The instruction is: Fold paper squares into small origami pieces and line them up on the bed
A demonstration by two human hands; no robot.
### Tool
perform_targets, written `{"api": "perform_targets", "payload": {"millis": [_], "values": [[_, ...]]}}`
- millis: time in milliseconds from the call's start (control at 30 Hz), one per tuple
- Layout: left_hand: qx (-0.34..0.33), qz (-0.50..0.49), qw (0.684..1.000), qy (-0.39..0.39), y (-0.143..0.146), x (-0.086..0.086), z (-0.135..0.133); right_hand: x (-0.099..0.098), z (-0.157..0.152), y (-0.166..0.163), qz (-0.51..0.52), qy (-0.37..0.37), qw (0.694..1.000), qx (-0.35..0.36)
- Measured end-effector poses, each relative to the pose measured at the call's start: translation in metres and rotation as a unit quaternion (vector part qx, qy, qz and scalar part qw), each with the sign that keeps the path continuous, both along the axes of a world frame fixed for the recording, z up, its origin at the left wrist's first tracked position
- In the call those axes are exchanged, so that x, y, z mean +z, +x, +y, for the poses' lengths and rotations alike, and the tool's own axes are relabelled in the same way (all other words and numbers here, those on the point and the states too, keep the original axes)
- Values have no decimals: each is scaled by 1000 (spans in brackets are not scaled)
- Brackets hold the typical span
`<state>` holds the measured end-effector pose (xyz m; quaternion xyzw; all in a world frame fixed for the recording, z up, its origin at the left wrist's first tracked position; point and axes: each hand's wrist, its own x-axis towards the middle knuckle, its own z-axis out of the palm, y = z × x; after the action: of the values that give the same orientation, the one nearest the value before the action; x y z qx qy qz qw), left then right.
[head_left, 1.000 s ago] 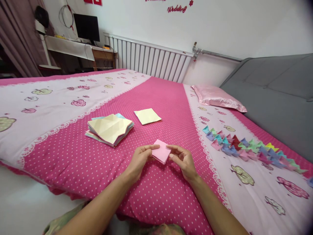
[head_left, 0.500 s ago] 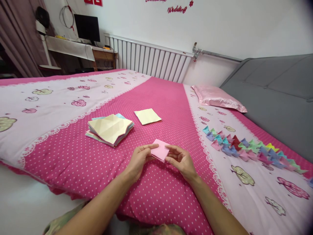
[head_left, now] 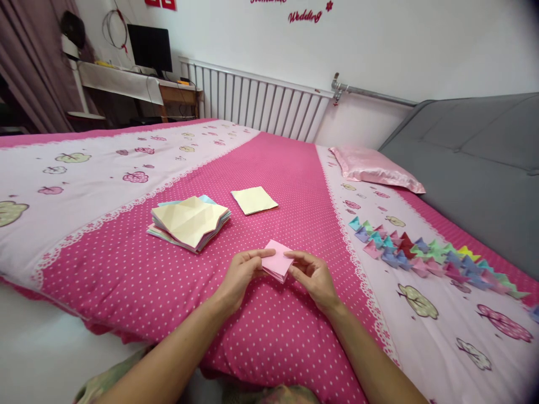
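A small folded square of pink paper (head_left: 277, 262) is held between my two hands, just above the dotted bedspread. My left hand (head_left: 244, 275) pinches its left corner, index finger lying along the top. At the right corner, my right hand (head_left: 314, 276) grips it between thumb and fingers. Folded layers stand slightly apart along the paper's near edge. Beyond my left hand lies a stack of creased paper sheets (head_left: 191, 219), pale yellow on top. A separate pale yellow square of paper (head_left: 255, 200) rests farther out, near the middle.
Several rows of folded paper boats (head_left: 433, 252) in many colours stand on the bed at the right. A pink pillow (head_left: 377, 168) lies behind them, beside a grey headboard (head_left: 471, 140). At the far side are a radiator (head_left: 256, 101) and a desk with a monitor (head_left: 150, 49).
The pink paper has shifted slightly right and down, tilting a little, and its near-edge layers show more. Both hands keep hold of it; the papers and boats lie unchanged.
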<state>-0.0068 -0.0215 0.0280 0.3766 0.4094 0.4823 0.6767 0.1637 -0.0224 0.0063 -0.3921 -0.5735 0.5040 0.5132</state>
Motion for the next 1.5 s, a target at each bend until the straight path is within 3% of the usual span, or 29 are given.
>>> {"api": "perform_targets", "payload": {"millis": [333,633,833,1233,1500], "values": [[-29,64,997,21,1,6,-5,-4,3,1,-2,-4,1000,-31],[-76,87,987,111,4,0,-5,5,-1,-1,-47,27,997,-60],[-54,100,983,147,4,-3,-4,3,-3,-1,-44,26,996,-72],[-49,52,988,133,6,-5,-3,4,-4,-5,39,-15,997,-69],[-67,42,990,115,5,-7,0,5,-3,-4,17,-34,993,-108]]}}
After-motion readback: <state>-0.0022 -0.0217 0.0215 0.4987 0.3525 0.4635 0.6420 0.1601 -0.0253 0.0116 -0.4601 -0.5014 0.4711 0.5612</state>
